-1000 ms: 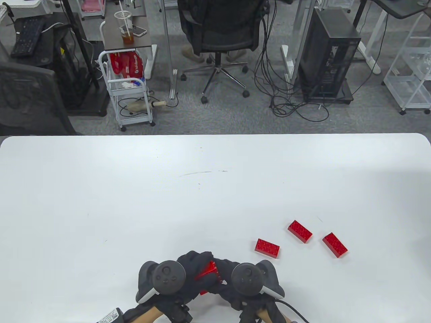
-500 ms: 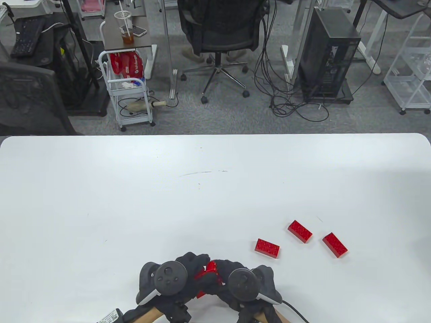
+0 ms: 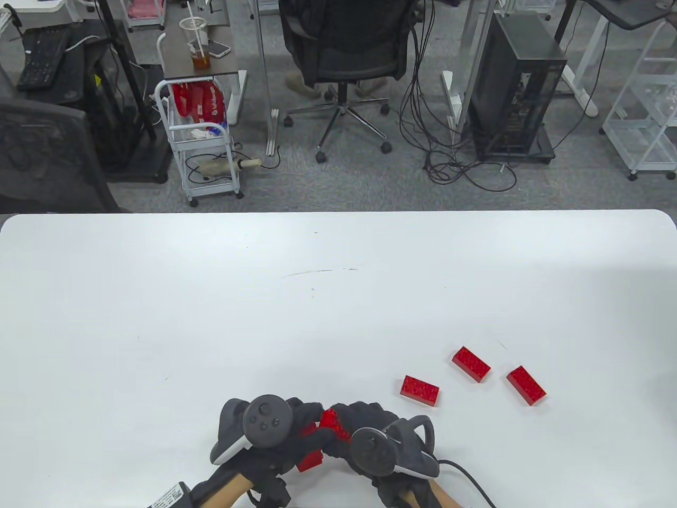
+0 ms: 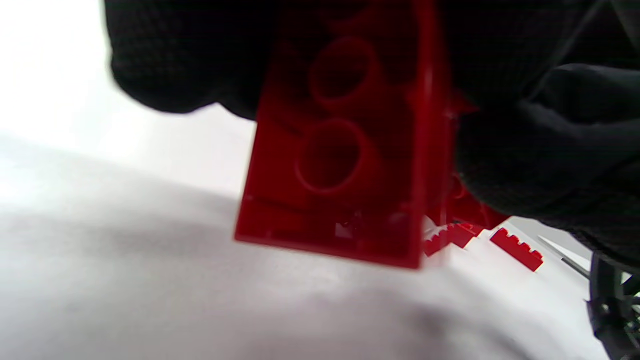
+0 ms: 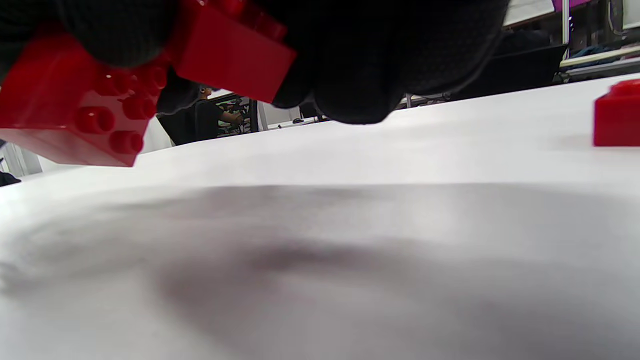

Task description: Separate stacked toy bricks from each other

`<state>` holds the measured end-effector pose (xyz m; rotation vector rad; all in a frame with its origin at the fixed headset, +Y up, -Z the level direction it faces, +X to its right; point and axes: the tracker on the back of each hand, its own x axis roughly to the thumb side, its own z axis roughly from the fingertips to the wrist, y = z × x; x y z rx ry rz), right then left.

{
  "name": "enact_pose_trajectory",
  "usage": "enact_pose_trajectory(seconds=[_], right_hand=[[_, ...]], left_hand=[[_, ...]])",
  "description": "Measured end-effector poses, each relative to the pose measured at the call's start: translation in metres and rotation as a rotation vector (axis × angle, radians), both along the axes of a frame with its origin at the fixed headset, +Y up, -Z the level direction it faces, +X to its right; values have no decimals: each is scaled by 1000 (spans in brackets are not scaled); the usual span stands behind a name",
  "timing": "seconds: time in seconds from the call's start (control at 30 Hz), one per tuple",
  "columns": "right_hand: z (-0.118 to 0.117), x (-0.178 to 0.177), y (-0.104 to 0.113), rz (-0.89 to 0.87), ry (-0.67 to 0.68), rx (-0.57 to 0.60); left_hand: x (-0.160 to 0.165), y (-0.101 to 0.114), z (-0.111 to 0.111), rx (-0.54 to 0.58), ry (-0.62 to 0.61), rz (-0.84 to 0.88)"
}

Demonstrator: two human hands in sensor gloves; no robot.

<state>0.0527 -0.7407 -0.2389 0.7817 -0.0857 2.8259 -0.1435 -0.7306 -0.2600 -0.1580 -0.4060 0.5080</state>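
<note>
My two gloved hands meet near the table's front edge. My left hand (image 3: pixel 304 427) grips one red brick (image 3: pixel 310 458), whose hollow underside fills the left wrist view (image 4: pixel 345 165). My right hand (image 3: pixel 351 419) grips a second red brick (image 3: pixel 334 423), which shows at the top of the right wrist view (image 5: pixel 235 55). In that view the left hand's studded brick (image 5: pixel 70 115) is tilted away from the second brick, and the two meet only along one edge. Three loose red bricks (image 3: pixel 419 390) (image 3: pixel 470 363) (image 3: pixel 525 384) lie flat to the right.
The white table (image 3: pixel 211 317) stretches far and left of my hands. The nearest loose brick lies a short way right of my right hand and also shows in the right wrist view (image 5: pixel 617 115). A cable (image 3: pixel 465 473) trails from my right wrist.
Both hands shifted slightly toward the front edge and the right hand rolled. The two bricks have hinged apart, and one now sticks out below my left hand.
</note>
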Motion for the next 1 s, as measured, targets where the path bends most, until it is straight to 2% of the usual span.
enact_pose_trajectory(seconds=[0.43,0.7,1.0], right_hand=[[-11,4,-4,249,-123,133],[-24,13,-12,346,-177,59],[-24,9,-15,387,-171,32]], left_hand=[[-8,-1,-7,-33,32,8],[-10,0,-7,-33,35,11],[-10,0,-8,-37,34,7]])
